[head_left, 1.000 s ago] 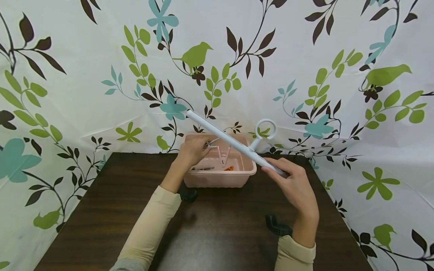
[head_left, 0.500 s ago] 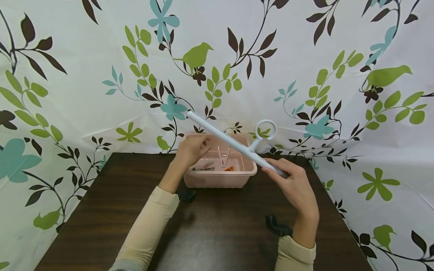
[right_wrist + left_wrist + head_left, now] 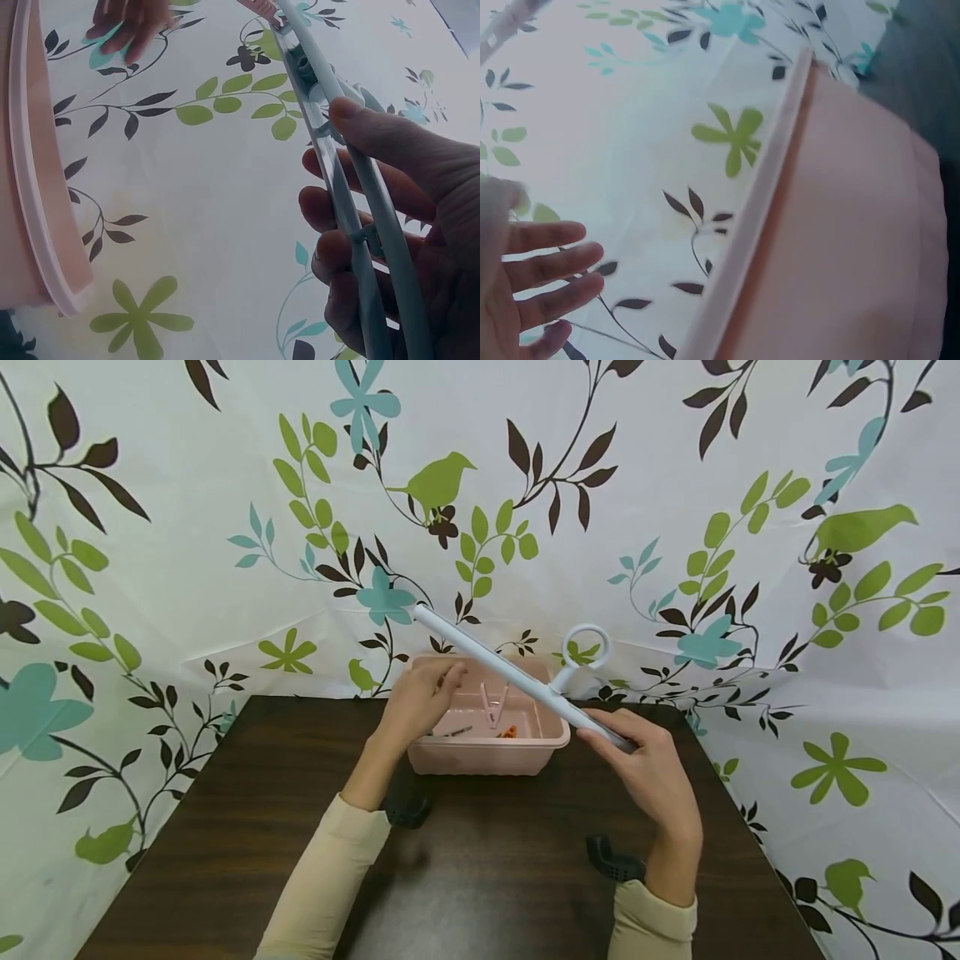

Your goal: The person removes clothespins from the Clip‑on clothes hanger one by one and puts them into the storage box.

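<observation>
Hands: left [image 3: 416, 697] seemingly dropped its clip

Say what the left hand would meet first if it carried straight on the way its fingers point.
Probably the white rod, which crosses above the pink basket just beyond the left hand; depth is unclear, so the fingers might pass under it towards the clothespins.
</observation>
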Demonstrator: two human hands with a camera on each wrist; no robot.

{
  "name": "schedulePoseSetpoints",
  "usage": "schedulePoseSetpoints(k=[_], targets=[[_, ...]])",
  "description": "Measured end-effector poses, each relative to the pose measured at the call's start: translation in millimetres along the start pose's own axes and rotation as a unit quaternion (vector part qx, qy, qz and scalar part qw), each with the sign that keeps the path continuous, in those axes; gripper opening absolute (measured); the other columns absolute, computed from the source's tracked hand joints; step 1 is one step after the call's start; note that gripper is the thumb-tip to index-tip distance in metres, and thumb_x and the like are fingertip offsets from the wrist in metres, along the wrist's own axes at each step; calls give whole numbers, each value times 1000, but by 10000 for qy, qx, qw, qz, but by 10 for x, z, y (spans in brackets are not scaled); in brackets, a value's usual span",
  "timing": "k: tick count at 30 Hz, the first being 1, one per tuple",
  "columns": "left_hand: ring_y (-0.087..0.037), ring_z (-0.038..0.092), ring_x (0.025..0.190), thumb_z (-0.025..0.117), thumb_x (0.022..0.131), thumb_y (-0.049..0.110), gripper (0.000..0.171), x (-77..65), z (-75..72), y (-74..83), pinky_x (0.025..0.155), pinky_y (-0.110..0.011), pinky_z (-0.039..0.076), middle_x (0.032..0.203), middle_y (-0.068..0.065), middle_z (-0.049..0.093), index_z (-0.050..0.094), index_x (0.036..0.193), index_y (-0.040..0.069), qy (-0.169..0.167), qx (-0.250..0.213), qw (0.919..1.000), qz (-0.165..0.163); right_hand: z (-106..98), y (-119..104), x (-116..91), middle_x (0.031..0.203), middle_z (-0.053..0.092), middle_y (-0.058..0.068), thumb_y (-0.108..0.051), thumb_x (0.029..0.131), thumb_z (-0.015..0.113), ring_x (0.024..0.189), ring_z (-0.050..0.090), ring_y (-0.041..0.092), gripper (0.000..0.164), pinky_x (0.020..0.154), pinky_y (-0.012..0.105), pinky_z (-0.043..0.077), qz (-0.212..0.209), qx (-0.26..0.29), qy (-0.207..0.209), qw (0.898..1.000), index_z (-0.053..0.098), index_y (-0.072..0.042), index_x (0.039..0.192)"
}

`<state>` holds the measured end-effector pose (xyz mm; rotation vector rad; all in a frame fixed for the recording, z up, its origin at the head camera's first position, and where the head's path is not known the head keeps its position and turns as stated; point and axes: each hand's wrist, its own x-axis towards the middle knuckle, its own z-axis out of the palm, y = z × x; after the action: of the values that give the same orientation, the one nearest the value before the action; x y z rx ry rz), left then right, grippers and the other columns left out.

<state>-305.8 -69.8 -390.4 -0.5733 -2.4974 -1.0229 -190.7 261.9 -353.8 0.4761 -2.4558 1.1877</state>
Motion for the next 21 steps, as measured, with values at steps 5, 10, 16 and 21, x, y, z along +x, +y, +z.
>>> schedulePoseSetpoints(k=[5,10,16,21], targets=[[-23,70,89,28,119,44,61,-134,-97,136,82,-47,59,99,-8,75,79,117,10,83,-1401,9901,-60,48,0,29,87,60,-2,-22,98,82,77,51,14,30,65,27,42,-6,-21,17,10000,80,-30,127],[-28,68,91,28,120,37,61,-303,-170,235,85,-42,57,99,-17,72,77,119,1,50,-2455,9692,185,138,-16,53,89,64,-3,-22,98,82,78,53,14,27,67,26,44,-112,14,-31,9999,81,-26,125],[-24,64,91,45,118,31,41,-470,-189,284,83,-32,54,98,-14,70,74,121,4,107,-2700,9618,445,239,-59,94,94,69,-6,-23,97,83,81,57,15,27,70,24,48,-179,77,-183,9996,81,-23,125],[-18,63,91,60,111,30,27,-588,-173,279,82,-34,53,94,-3,71,75,125,12,86,-2586,9658,162,309,-102,93,93,68,-6,-25,97,83,80,56,16,29,68,26,48,-139,149,-280,9994,81,-24,126]])
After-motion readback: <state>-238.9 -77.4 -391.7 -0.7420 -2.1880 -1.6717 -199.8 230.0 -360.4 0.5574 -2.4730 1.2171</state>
